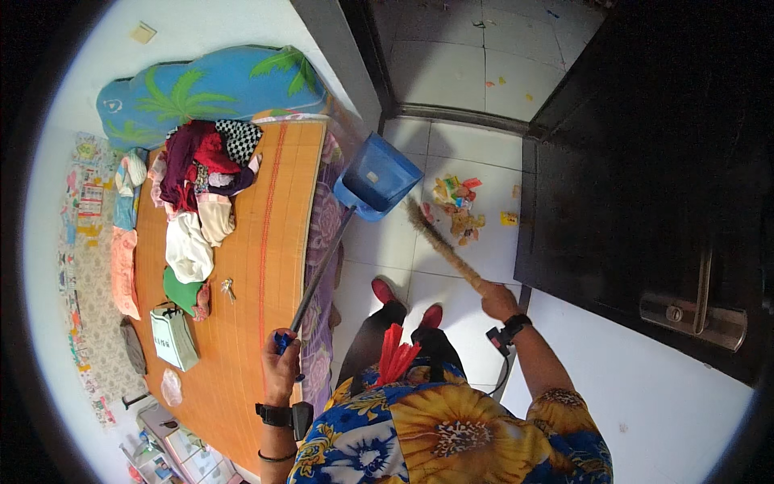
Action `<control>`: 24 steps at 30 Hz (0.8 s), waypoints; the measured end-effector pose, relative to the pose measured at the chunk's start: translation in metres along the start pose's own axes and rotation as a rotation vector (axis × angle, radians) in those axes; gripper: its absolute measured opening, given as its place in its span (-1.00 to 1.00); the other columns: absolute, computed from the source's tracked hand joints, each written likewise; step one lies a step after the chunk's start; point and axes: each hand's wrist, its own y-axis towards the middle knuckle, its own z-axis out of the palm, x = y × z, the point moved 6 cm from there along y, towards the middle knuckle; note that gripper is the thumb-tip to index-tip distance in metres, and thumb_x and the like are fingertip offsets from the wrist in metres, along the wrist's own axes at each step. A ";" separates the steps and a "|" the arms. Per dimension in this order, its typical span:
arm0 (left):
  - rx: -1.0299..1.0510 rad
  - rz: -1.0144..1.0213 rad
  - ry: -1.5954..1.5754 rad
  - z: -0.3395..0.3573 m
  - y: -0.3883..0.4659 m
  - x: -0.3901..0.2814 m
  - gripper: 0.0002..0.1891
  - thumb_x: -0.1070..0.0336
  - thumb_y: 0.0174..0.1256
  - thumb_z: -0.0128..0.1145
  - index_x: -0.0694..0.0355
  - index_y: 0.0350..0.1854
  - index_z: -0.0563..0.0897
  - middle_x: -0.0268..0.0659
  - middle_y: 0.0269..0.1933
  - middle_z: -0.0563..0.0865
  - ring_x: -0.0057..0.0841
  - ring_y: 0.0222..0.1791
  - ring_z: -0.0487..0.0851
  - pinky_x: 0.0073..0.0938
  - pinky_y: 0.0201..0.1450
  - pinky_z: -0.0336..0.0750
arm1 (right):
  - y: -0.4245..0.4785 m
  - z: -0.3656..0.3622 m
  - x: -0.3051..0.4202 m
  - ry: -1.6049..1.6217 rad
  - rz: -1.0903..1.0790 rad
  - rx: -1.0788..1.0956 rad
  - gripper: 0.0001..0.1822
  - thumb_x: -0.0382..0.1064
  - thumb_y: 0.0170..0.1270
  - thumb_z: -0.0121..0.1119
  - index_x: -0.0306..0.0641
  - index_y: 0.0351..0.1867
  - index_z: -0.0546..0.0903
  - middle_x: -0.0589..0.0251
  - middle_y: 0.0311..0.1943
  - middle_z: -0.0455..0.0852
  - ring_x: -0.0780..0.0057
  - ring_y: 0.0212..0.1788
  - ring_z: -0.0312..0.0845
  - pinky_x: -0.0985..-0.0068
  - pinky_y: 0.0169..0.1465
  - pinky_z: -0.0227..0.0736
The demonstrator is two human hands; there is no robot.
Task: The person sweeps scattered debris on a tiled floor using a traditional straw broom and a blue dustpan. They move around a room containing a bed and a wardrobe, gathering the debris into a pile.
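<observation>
My left hand [280, 366] grips the top of a long dark handle [322, 266]. At its far end is a blue plastic dustpan [387, 169], tilted, with a small pale patch inside. My right hand [499, 301] is closed around a tan, bristly broom or brush [444, 245], its tip close to the dustpan's near right corner. Just right of the broom, a pile of colourful wrappers and scraps [462, 209] lies on the white floor tiles [378, 242]. A yellow wrapper [509, 218] lies apart, nearer the door.
To the left, a bed with an orange mat [242, 339] bears heaped clothes [205, 157], a paper bag [172, 339] and keys [228, 290]. A dark door [635, 199] stands open at right. Beyond the threshold [459, 118], more scraps [496, 81] lie on tiles.
</observation>
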 end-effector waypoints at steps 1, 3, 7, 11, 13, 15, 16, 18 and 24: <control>0.016 -0.009 0.005 -0.001 0.005 -0.003 -0.91 0.42 0.12 0.05 0.13 -0.33 0.45 -0.57 -0.64 0.36 -0.85 -0.73 0.22 -0.79 -0.71 0.08 | 0.005 0.007 0.013 -0.020 -0.007 0.050 -0.60 -0.34 -0.03 -0.03 -0.11 -0.05 0.46 -0.07 -0.29 0.59 0.01 -0.21 0.50 0.21 -0.13 0.39; 0.026 -0.024 0.019 -0.004 0.019 -0.008 -0.91 0.41 0.13 0.06 0.14 -0.34 0.45 -0.57 -0.64 0.36 -0.85 -0.74 0.22 -0.79 -0.72 0.07 | 0.020 0.016 0.045 -0.079 -0.031 0.061 -0.60 -0.34 -0.04 -0.04 -0.07 -0.08 0.49 -0.03 -0.30 0.60 0.02 -0.22 0.51 0.21 -0.14 0.40; 0.071 -0.017 0.022 -0.004 0.060 -0.019 -0.92 0.42 0.13 0.06 0.14 -0.35 0.45 -0.57 -0.62 0.37 -0.85 -0.73 0.22 -0.78 -0.70 0.08 | 0.082 0.031 0.094 -0.270 0.001 0.190 -0.65 -0.32 -0.06 -0.03 -0.04 -0.15 0.54 0.03 -0.26 0.60 0.11 -0.19 0.52 0.23 -0.13 0.41; 0.143 -0.005 0.135 -0.006 0.103 -0.032 -0.91 0.42 0.13 0.05 0.20 -0.33 0.45 -0.52 -0.53 0.39 -0.79 -0.59 0.27 -0.75 -0.55 0.17 | 0.129 0.011 0.092 -0.221 0.035 0.111 -0.68 -0.29 -0.08 0.00 -0.10 -0.20 0.56 0.09 -0.24 0.60 0.15 -0.16 0.52 0.28 -0.11 0.42; 0.175 -0.005 0.096 -0.010 0.121 -0.034 -0.92 0.44 0.12 0.05 0.21 -0.33 0.45 -0.51 -0.51 0.40 -0.78 -0.55 0.30 -0.75 -0.50 0.21 | 0.140 -0.003 0.076 -0.178 0.081 0.127 -0.65 -0.25 -0.06 0.03 -0.09 -0.15 0.55 0.14 -0.34 0.63 0.18 -0.24 0.54 0.34 -0.16 0.42; 0.200 0.021 0.098 -0.014 0.146 -0.037 -0.91 0.45 0.11 0.04 0.22 -0.34 0.44 -0.49 -0.49 0.42 -0.77 -0.50 0.33 -0.73 -0.44 0.25 | 0.141 -0.010 0.064 -0.155 0.052 0.083 -0.62 -0.22 -0.04 0.08 -0.10 -0.09 0.52 0.16 -0.44 0.64 0.25 -0.37 0.57 0.38 -0.29 0.45; 0.207 0.044 0.123 -0.016 0.160 -0.038 -0.91 0.46 0.11 0.04 0.23 -0.33 0.44 -0.48 -0.47 0.43 -0.76 -0.48 0.34 -0.72 -0.40 0.27 | 0.135 -0.013 0.059 0.041 0.131 0.058 -0.67 -0.23 -0.05 0.08 -0.15 -0.16 0.54 0.15 -0.45 0.64 0.26 -0.38 0.57 0.36 -0.29 0.45; 0.256 0.057 0.120 -0.003 0.181 -0.046 -0.89 0.49 0.09 0.04 0.24 -0.33 0.43 -0.46 -0.42 0.45 -0.74 -0.43 0.36 -0.71 -0.32 0.30 | 0.111 -0.020 0.051 0.453 0.295 0.044 -0.71 -0.27 -0.03 0.11 -0.23 -0.21 0.55 0.21 -0.58 0.58 0.47 -0.58 0.49 0.49 -0.48 0.41; 0.323 0.047 0.030 0.032 0.230 -0.068 -0.87 0.52 0.09 0.03 0.24 -0.31 0.42 -0.45 -0.39 0.46 -0.74 -0.38 0.38 -0.72 -0.27 0.31 | 0.105 -0.036 0.073 0.669 0.357 0.095 -0.51 -0.26 -0.01 0.17 -0.19 0.04 0.42 0.29 -0.57 0.54 0.57 -0.63 0.41 0.57 -0.58 0.35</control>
